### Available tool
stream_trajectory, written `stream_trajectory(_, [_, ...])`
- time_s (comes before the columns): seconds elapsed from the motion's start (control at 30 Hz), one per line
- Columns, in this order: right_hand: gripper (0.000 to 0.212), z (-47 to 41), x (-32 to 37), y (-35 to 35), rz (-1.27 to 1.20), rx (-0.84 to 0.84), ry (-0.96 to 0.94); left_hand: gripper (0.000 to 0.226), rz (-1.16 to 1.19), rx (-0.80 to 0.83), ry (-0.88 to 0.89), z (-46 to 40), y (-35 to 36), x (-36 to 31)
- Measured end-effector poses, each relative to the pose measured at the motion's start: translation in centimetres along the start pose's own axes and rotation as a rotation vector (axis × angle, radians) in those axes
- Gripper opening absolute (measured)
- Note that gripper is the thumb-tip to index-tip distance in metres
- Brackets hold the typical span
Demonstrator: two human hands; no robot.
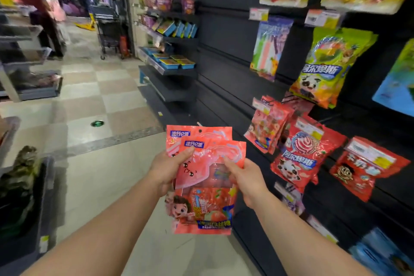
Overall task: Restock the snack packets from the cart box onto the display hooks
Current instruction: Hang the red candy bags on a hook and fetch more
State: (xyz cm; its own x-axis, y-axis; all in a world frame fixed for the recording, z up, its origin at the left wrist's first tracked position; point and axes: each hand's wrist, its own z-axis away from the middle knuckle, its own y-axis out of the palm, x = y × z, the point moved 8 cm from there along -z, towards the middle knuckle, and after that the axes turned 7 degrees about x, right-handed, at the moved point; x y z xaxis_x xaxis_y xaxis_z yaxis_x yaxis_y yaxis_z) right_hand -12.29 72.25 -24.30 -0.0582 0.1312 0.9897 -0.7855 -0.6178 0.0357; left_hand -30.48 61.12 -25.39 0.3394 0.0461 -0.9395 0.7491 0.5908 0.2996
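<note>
Two pink-red snack packets (pixel 207 188) overlap in front of me, held upright at waist height over the aisle floor. My left hand (pixel 167 170) grips their left edge with the thumb on the front packet. My right hand (pixel 245 178) pinches the front packet's right edge. The black display wall (pixel 226 56) with hooks stands to the right. Red packets (pixel 266 125) of a similar kind hang there at mid height, just right of my hands. The cart box cannot be made out clearly.
More hanging packets fill the wall: red lollipop bags (pixel 307 154), green bags (pixel 329 67), a red bag (pixel 363 168). Shelves with blue boxes (pixel 172 63) stand further down the aisle. A dark cart or bin (pixel 33 204) sits at my left. A person (pixel 44 13) stands far off.
</note>
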Motion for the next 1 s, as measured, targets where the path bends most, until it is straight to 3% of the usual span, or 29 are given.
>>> stream_trajectory(0.13, [0.011,-4.1,0.6,-2.0,-0.035,-0.101,-0.019,0.014,-0.054,0.053,-0.047,-5.2,1.7,0.9])
stream_trajectory(0.27, [0.007,-8.9,0.3,-5.2,-0.065,-0.175,0.0,0.046,-0.134,0.186,-0.081,-10.7,4.4,1.5])
stream_trajectory(0.37, [0.007,-13.1,0.4,-7.5,-0.047,-0.177,0.014,0.039,-0.127,0.265,-0.1,-15.2,5.9,1.6])
stream_trajectory(0.47, [0.011,-17.2,0.2,-9.4,-0.07,-0.133,0.078,0.058,-0.156,0.301,-0.146,-20.4,7.0,1.1])
stream_trajectory(0.6, [0.005,-22.2,-1.0,-12.8,-0.118,-0.128,0.12,0.006,-0.243,0.376,-0.176,-26.2,10.2,1.7])
stream_trajectory(0.63, [0.005,-22.9,-1.5,-13.5,-0.115,-0.146,0.139,0.003,-0.265,0.401,-0.2,-27.1,10.8,2.4])
stream_trajectory(0.67, [0.004,-23.5,-1.9,-14.2,-0.11,-0.166,0.148,0.003,-0.284,0.434,-0.234,-27.9,11.3,3.0])
stream_trajectory(0.8, [0.006,-25.6,-3.3,-16.6,-0.132,-0.235,0.189,0.044,-0.332,0.545,-0.35,-32.4,12.9,5.3])
stream_trajectory(0.9, [0.013,-26.6,-4.1,-18.8,-0.173,-0.357,0.2,0.027,-0.367,0.551,-0.382,-36.9,13.3,6.7])
stream_trajectory(1.0, [0.019,-27.0,-4.8,-19.9,-0.205,-0.448,0.21,0.025,-0.406,0.439,-0.346,-42.7,12.3,7.3])
